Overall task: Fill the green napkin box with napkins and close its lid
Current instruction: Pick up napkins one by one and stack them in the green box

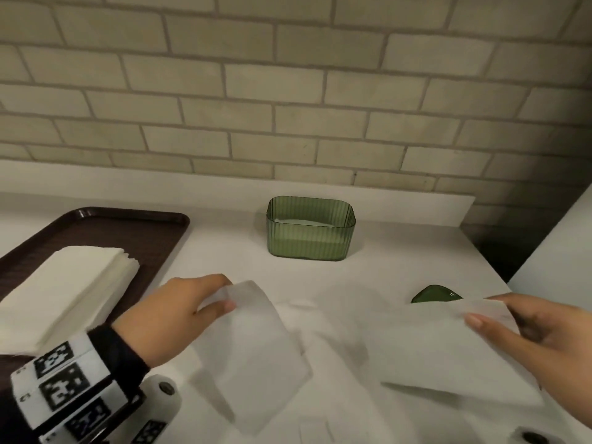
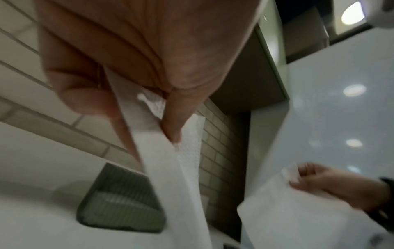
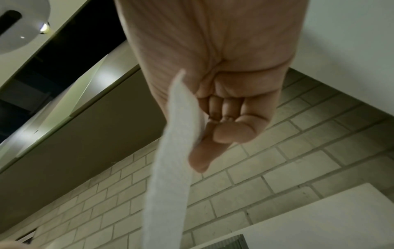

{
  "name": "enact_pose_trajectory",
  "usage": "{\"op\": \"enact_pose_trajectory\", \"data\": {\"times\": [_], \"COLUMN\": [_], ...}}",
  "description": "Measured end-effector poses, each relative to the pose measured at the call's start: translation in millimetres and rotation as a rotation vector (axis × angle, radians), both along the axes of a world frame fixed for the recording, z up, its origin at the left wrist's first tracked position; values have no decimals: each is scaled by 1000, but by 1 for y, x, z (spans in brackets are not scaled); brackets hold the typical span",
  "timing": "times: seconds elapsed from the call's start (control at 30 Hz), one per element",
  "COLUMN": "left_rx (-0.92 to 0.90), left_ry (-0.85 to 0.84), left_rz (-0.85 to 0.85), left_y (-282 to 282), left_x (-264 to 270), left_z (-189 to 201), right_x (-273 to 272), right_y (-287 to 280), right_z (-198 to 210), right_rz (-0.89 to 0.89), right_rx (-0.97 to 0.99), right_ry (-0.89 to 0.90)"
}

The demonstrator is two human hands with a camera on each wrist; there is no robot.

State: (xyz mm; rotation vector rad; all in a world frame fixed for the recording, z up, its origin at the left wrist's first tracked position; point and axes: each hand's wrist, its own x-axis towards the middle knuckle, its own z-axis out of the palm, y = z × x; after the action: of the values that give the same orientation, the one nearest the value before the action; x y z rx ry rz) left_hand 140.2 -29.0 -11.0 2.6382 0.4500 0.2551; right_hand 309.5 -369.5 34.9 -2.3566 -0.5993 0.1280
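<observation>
The green ribbed napkin box (image 1: 310, 233) stands open on the white counter near the wall, with a few white napkins lying low inside; it also shows in the left wrist view as the box (image 2: 121, 200). Its green lid (image 1: 437, 294) lies on the counter to the right, mostly hidden behind a napkin. My left hand (image 1: 179, 310) pinches the top corner of one white napkin (image 1: 256, 350), seen close as the napkin (image 2: 170, 168). My right hand (image 1: 531, 328) pinches a second napkin (image 1: 448, 344) by its upper right edge, which appears edge-on as the napkin (image 3: 170, 160).
A dark brown tray (image 1: 134, 232) sits at the left with a stack of white napkins (image 1: 64, 290) on it. A brick wall (image 1: 288, 91) backs the counter. The counter (image 1: 400, 251) ends at the right, beside a dark gap and a white panel (image 1: 557, 238).
</observation>
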Motion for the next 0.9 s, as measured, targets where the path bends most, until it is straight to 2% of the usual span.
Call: {"op": "enact_pose_trajectory", "data": {"times": [0.23, 0.37, 0.57, 0.7, 0.9], "left_rx": [-385, -625, -1027, -1156, -1200], "left_ry": [-263, -334, -355, -350, -304], "left_rz": [171, 246, 423, 448, 472], "left_y": [14, 13, 21, 26, 28], "left_x": [-9, -13, -15, -16, -15], "left_z": [-6, -15, -26, -31, -34], "right_x": [20, 38, 73, 107, 152], "right_y": [41, 62, 109, 150, 219], "right_z": [-3, 0, 19, 19, 6], "right_rz": [103, 131, 182, 137, 74], "right_rx": [1, 63, 173, 260, 399], "right_ry": [-84, -134, -33, 33, 197]}}
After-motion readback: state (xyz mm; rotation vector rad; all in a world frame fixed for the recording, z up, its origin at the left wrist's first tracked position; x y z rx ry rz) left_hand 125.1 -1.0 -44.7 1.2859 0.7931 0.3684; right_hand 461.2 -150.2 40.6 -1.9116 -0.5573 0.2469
